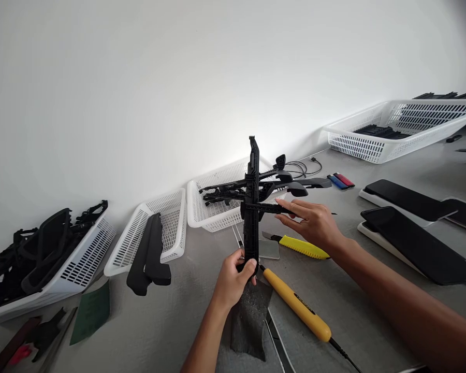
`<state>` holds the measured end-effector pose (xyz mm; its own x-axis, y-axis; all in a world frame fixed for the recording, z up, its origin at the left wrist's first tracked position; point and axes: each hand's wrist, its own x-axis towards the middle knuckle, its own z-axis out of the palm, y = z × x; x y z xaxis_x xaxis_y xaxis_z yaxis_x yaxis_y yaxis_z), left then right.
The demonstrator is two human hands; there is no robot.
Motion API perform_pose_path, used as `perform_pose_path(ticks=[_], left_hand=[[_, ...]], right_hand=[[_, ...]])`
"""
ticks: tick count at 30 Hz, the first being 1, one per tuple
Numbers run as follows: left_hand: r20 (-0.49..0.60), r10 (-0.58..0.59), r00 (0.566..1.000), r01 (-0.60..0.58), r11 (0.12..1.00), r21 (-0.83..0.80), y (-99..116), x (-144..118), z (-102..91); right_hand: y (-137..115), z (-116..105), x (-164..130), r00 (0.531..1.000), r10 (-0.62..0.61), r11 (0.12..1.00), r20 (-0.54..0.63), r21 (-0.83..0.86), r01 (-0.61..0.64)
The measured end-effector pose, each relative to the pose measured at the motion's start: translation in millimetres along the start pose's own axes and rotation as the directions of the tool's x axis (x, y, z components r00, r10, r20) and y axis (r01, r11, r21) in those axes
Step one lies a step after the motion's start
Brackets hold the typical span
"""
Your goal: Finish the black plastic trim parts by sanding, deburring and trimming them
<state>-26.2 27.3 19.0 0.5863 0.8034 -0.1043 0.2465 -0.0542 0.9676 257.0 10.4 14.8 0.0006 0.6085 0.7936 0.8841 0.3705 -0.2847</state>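
My left hand [235,277] grips the lower end of a long black plastic part [251,228], which stands upright before me. My right hand [314,223] pinches a slim black bar [270,207], possibly a caliper, that lies crosswise against the part's middle. A thin dark tip shows beyond the right fingers. Below the hands are a yellow-handled corded tool [297,305] and a dark worn cloth or sheet [250,326]. A yellow utility knife [303,247] with its blade out lies beneath the right hand.
Behind the part, a white basket [196,210] holds several black handle-like parts. More white baskets stand at left [178,228], far left [89,264] and back right [357,145]. Blue and red lighters [340,180] lie near a black cable [303,168]. Flat black panels [419,243] lie at right.
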Motion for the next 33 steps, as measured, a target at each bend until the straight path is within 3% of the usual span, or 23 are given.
perform_pose_path(ticks=[14, 19, 26, 33], left_hand=[[-0.004, -0.013, 1.000, 0.013, 1.000, -0.006, 2, 0, 0.3], [0.013, 0.006, 1.000, -0.006, 1.000, 0.002, 2, 0, 0.3], [0.049, 0.011, 0.999, -0.011, 1.000, 0.003, 0, 0, -2.3], [0.129, 0.030, 0.991, -0.033, 0.999, 0.024, 0, -2, -6.5]], right_hand=[[-4, 0, 0, 0.998, 0.052, 0.994, 0.031, 0.090, -0.054], [2, -10, 6, 0.967, 0.217, 0.974, -0.132, 0.096, -0.206], [4, -18, 10, 0.971, 0.122, 0.991, -0.204, -0.027, -0.130], [6, -25, 13, 0.958, 0.132, 0.981, -0.256, -0.107, -0.164]])
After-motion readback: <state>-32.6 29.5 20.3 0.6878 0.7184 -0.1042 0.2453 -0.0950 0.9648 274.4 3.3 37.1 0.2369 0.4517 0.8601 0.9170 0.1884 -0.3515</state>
